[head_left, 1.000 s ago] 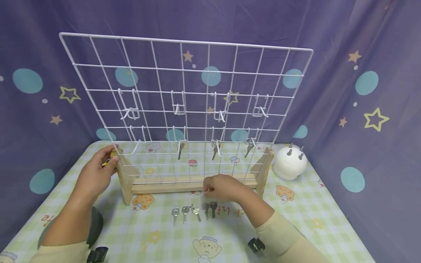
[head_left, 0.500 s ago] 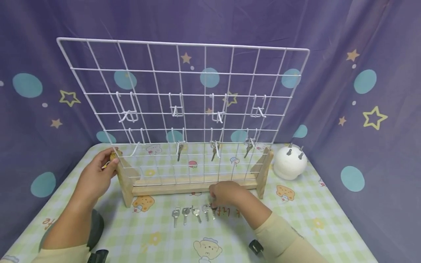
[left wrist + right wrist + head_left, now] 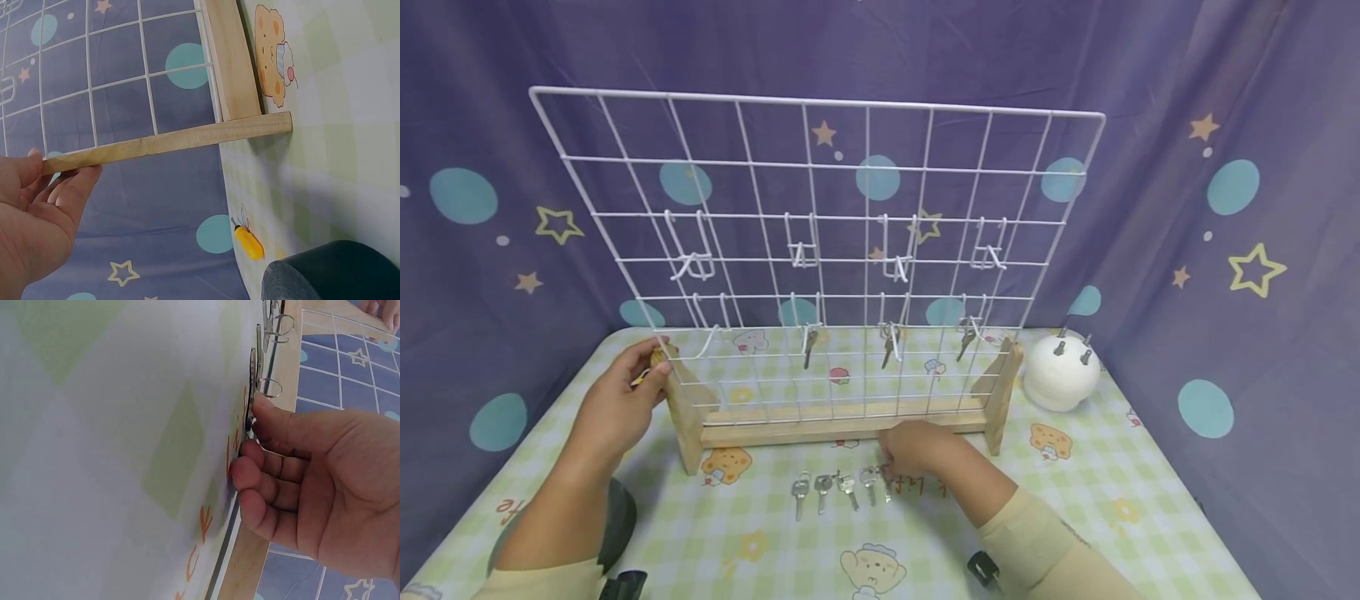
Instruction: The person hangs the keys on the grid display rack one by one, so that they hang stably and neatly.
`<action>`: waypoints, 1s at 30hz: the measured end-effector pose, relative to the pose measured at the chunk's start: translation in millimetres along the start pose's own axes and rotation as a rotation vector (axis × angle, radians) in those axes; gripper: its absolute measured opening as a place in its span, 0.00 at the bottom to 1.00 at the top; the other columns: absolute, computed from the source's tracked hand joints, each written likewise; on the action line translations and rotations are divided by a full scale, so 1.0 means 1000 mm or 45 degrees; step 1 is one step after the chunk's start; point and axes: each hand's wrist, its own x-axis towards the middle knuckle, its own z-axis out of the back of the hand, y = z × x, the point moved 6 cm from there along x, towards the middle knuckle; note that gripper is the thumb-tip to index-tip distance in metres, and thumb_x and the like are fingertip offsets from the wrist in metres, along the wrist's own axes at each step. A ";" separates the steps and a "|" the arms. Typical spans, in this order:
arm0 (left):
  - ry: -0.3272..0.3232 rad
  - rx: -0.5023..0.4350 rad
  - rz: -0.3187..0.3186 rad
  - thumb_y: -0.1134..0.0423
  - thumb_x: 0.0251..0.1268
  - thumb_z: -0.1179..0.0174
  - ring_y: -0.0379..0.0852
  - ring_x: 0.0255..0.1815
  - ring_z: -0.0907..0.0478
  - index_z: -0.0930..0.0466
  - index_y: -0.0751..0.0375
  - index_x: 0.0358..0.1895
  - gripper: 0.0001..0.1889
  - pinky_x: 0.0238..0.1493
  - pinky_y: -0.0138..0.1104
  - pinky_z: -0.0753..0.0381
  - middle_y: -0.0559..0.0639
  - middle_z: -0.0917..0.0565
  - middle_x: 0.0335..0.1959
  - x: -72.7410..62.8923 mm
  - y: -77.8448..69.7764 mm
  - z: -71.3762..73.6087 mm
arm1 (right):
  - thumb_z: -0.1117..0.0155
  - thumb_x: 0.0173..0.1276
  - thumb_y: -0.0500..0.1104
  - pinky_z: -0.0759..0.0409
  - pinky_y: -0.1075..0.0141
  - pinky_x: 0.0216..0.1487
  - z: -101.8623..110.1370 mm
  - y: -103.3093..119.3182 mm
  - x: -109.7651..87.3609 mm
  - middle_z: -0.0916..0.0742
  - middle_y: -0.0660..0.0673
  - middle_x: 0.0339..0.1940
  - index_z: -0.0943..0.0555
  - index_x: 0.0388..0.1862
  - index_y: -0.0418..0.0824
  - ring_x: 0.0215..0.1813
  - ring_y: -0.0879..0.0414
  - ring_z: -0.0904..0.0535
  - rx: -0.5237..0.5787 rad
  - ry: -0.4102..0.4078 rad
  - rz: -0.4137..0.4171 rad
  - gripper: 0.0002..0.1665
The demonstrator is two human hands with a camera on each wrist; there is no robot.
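My left hand (image 3: 617,400) grips the top of the wooden left upright (image 3: 683,417) of a stand. In the left wrist view, the thumb and fingers lie on either side of that wood (image 3: 156,142). The stand carries a white wire grid (image 3: 838,166) with hooks. At the table, my right hand (image 3: 917,447) pinches the rightmost key (image 3: 888,490) of a row, partly hidden by the fingers. The right wrist view has this key (image 3: 252,381) on edge at the thumb tip. Left of it lie several other keys (image 3: 823,492) with small rings.
Three keys hang from lower hooks, among them a middle key (image 3: 890,346). A white rounded object (image 3: 1060,375) with several metal pieces on top stands at right. A dark green cylinder (image 3: 331,275) and a yellow-handled tool (image 3: 249,242) lie near the left upright.
My right hand has come down and slightly right from beside the stand's bottom bar onto the rightmost key. The left hand keeps its grip on the upright.
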 end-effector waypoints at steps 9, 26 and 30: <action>0.003 -0.004 -0.011 0.51 0.80 0.58 0.51 0.64 0.26 0.45 0.61 0.76 0.29 0.50 0.16 0.21 0.65 0.35 0.73 0.000 0.000 -0.001 | 0.36 0.69 0.45 0.27 0.71 0.29 0.008 0.001 -0.005 0.23 0.57 0.21 0.23 0.25 0.49 0.26 0.61 0.29 0.057 -0.075 0.092 0.11; 0.025 0.002 0.017 0.49 0.80 0.59 0.64 0.67 0.31 0.47 0.60 0.77 0.30 0.51 0.18 0.20 0.64 0.37 0.74 0.000 0.000 -0.002 | 0.40 0.74 0.47 0.19 0.73 0.27 0.045 0.035 -0.013 0.17 0.58 0.28 0.22 0.35 0.55 0.29 0.63 0.20 0.565 -0.205 0.431 0.05; 0.029 0.003 0.027 0.48 0.80 0.60 0.65 0.67 0.31 0.48 0.59 0.77 0.31 0.51 0.19 0.19 0.64 0.38 0.74 0.001 0.002 -0.002 | 0.39 0.74 0.49 0.15 0.69 0.31 0.049 0.048 -0.013 0.15 0.57 0.29 0.20 0.38 0.54 0.33 0.55 0.16 0.797 -0.182 0.520 0.04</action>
